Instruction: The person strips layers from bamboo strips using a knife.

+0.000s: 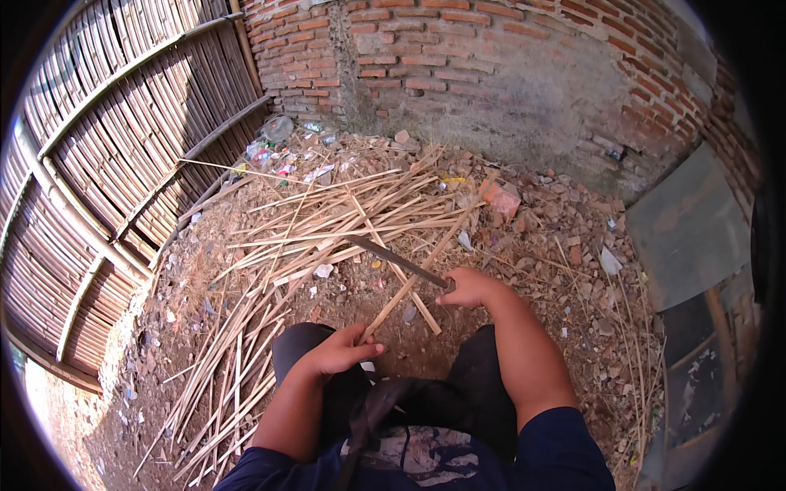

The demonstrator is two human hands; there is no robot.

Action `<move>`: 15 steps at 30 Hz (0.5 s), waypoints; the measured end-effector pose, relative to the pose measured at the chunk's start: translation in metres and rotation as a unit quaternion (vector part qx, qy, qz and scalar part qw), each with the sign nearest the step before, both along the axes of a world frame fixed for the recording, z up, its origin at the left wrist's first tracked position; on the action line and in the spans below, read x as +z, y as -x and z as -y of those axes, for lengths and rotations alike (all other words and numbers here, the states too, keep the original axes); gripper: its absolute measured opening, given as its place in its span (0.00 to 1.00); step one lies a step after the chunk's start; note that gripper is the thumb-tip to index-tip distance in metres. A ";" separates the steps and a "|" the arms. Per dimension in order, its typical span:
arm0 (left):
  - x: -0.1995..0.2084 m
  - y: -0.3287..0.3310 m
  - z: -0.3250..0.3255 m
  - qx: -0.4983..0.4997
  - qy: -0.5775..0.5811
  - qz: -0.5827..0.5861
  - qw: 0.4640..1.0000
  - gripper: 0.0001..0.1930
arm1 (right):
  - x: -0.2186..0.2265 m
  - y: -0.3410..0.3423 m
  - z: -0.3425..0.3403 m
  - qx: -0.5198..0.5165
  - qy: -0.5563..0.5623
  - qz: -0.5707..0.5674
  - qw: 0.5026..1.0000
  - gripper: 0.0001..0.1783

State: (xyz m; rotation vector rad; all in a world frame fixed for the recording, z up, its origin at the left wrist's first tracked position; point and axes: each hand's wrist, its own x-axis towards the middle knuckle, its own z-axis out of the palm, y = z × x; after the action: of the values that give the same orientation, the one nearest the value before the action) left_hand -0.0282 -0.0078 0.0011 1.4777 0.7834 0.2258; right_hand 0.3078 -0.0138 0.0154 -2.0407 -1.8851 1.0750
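Here's the left hand [342, 352] low and in front of the knees, fingers curled in on the near end of a pale wooden strip [390, 308], thumb pointing across to the right; just how tight that hold is, I can't tell. Over on the other side, the right hand [473, 288] is closed round the near end of a long dark blade [393, 256], its handle hidden in the fist. And the blade crosses over the strip, though whether they touch can't be made out! That strip slants up and away to the right, towards the pile of strips [299, 239] on the littered ground. It looks light and fairly stiff, likely springy along its length, dry rather than slippery, perhaps quick to split or splinter along the edges. Best held near the end, fingers well clear of the edge. The blade looks rigid and the heavier of the two, so the handle end is the place for a firm fist.
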 end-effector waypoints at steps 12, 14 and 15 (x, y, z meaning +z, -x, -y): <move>0.004 0.001 0.000 -0.006 -0.013 0.001 1.000 0.16 | -0.011 -0.025 -0.009 -0.120 0.038 -0.119 0.985 0.31; -0.008 0.000 -0.002 -0.014 -0.003 0.015 1.000 0.16 | -0.018 -0.031 -0.006 -0.146 0.023 -0.129 0.981 0.29; -0.010 0.001 -0.004 -0.012 -0.003 0.011 1.000 0.16 | -0.020 -0.033 -0.005 -0.158 0.015 -0.134 0.978 0.28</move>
State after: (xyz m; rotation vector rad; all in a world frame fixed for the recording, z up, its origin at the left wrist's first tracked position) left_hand -0.0288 -0.0038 -0.0094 1.4874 0.7484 0.2257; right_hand 0.3411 -0.0090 -0.0044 -2.0037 -1.3694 1.2216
